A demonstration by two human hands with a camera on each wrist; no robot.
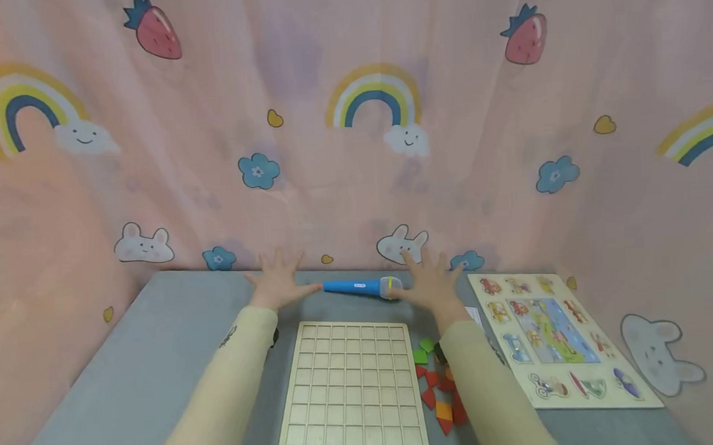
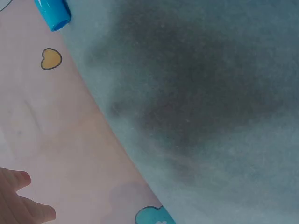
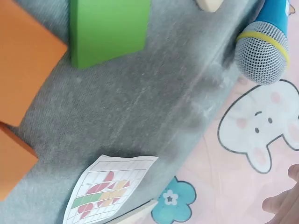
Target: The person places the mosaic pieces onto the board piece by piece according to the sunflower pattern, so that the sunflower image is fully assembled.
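Note:
A toy microphone (image 1: 359,287), with a blue handle, yellow ring and silver mesh head, lies sideways at the table's far edge. Left of it, my left hand (image 1: 280,285) is spread wide, its thumb right at the handle's end. My right hand (image 1: 431,285) is spread too, its thumb beside the mesh head. Neither hand grips anything. In the left wrist view, fingertips (image 2: 35,212) show at the lower left, away from the blue handle end. The right wrist view catches the mesh head at the upper right and fingertips (image 3: 275,203) below it.
A wooden grid board (image 1: 352,388) lies between my forearms. Red, orange and green blocks (image 1: 444,411) are scattered along its right side, partly hidden by my right sleeve. A picture puzzle board (image 1: 557,368) is farther right, near a printed card (image 3: 107,186). Behind hangs a pink patterned curtain (image 1: 355,196).

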